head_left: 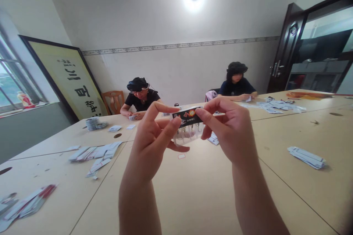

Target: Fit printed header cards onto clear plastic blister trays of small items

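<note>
Hooks (192, 129) show in a row inside a clear packet (184, 140), below its black printed label (190, 118). The packet is held up over the table (198, 194), slightly tilted, between the person's two hands. The left hand (151, 136) pinches its left end between thumb and forefinger, with another finger stretched out beneath. The right hand (228, 125) grips the upper right corner, thumb in front, the other fingers bent.

On the table below lies a small red-edged slip (182, 156). To the left, flat packets spread in a loose pile (96, 152), and a nearer heap (35, 203) shows some red; a bundle (306, 157) lies at the right. What these hold cannot be made out. Across the table, one co-worker (140, 97) and another (234, 87) each handle something small and pale.
</note>
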{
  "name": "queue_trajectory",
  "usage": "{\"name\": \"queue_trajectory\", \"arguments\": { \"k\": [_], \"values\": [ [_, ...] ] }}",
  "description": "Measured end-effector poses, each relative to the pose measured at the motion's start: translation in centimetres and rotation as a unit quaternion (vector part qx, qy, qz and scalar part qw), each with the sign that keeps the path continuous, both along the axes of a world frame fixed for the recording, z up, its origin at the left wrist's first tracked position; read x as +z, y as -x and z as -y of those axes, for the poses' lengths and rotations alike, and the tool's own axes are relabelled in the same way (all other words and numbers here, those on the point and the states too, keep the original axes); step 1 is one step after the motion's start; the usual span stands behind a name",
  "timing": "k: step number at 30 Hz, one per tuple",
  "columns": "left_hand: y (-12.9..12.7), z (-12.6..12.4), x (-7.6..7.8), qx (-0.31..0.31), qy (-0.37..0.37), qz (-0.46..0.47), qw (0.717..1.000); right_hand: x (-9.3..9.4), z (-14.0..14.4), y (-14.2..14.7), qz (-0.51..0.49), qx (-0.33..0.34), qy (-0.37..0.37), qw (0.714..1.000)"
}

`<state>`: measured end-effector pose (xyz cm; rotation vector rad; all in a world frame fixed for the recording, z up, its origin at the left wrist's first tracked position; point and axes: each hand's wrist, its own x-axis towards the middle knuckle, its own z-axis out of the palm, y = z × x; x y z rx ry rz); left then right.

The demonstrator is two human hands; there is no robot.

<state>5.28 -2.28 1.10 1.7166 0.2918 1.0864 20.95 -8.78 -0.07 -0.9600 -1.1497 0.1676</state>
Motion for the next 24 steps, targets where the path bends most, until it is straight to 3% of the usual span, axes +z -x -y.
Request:
{"name": "queue_trajectory", "arguments": {
  "k": [4, 15, 24],
  "values": [
    [0.1, -0.1, -0.1, -0.014, -0.011, -0.011, 1.000, 0.0, 0.1, 0.0, 0.002, -0.001, 0.005, 1.000],
    [0.0, 1.5, 0.2, 0.031, -0.006, 0.001, 0.999, 0.1, 0.2, 0.0, 0.001, 0.003, 0.011, 1.000],
    [-0.2, 1.2, 0.2, 0.026, -0.007, -0.001, 1.000, 0.0, 0.1, 0.1, 0.016, -0.049, 0.008, 0.999]
  ]
}}
